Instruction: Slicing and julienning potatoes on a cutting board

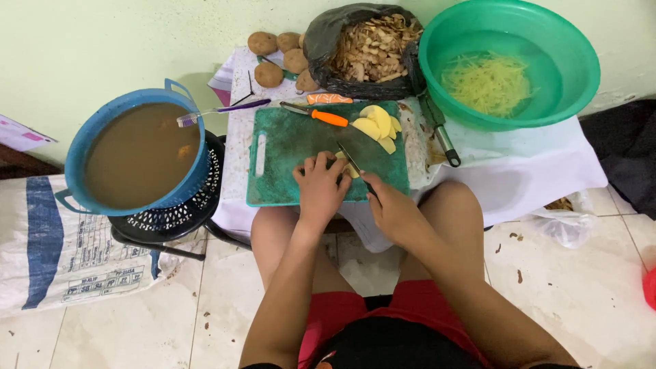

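Right beside the cutting board [287,154], the green basin [519,61] already holds a heap of potato shreds in water, the blue tub [140,154] on its far side is full of murky brown liquid, and the black bag [362,48] behind it brims with peelings. Peeled slices [377,126] wait at the board's back edge, four or five whole potatoes [277,58] beyond, so I'd judge plenty remains. Left hand [320,183], grip pressed down on a potato piece [350,167] mid-board; right hand [391,208], grip clenched round the knife [352,162] cutting it.

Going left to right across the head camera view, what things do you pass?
White sack → blue tub of brown water → green cutting board → left hand → right hand with knife → green basin of potato shreds.
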